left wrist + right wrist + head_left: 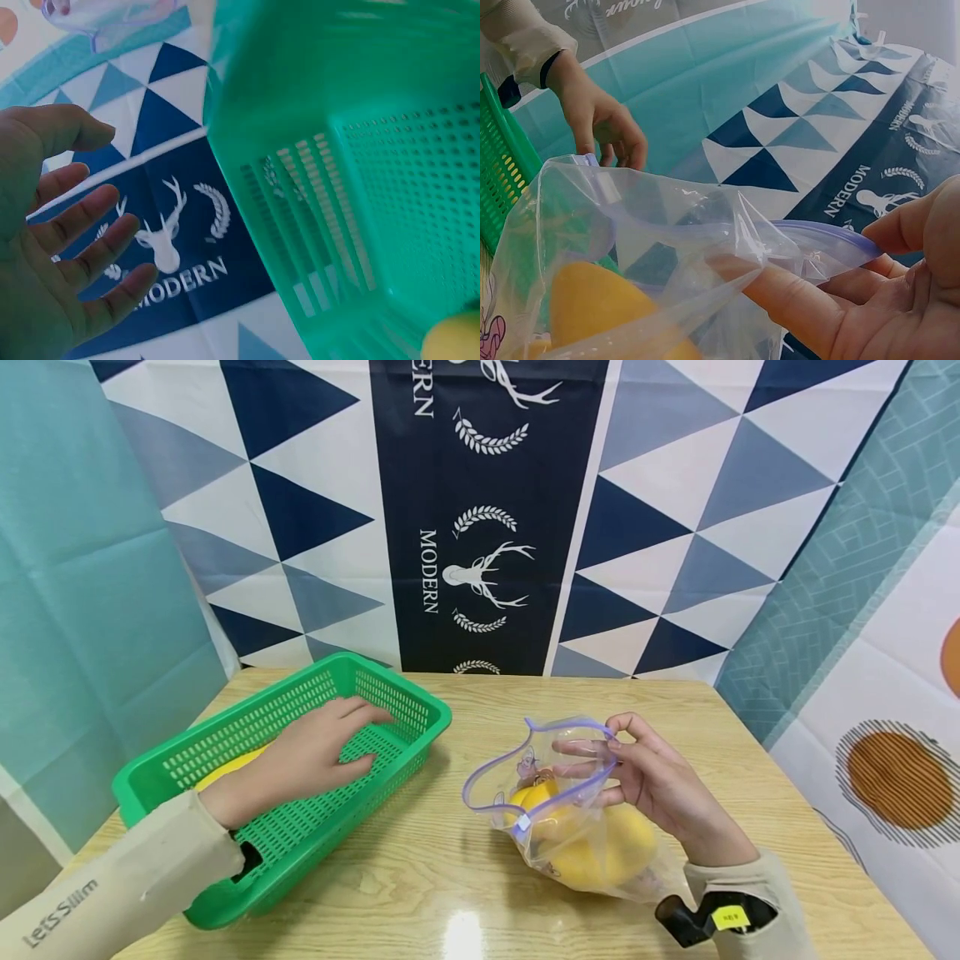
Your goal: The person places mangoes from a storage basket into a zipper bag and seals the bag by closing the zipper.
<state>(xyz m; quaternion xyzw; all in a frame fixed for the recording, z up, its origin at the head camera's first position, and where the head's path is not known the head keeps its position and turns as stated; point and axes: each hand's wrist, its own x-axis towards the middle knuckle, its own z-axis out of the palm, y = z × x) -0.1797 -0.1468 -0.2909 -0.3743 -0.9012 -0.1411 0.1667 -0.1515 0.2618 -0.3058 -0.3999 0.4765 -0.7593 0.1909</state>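
My left hand [318, 747] hovers over the green plastic basket [315, 860], its fingers loosely spread and holding nothing. Beneath that forearm, a yellow object [234, 767] lies in the basket, mostly hidden; its rounded end appears at the corner of the left wrist view. To the right, a clear zip bag [517, 842] with a purple seal lies on the table, mouth spread wide. Smooth, rounded yellow objects [611, 852] fill its lower part. My right hand [663, 781] pinches the seal edge at the bag's right side between thumb and finger, other fingers inside the mouth.
The wooden table [420, 902] carries both basket and bag, with bare wood between them. A patterned cloth [315, 510] with triangles and deer heads hangs along the table's back edge. Teal cloth [97, 610] closes off the left side.
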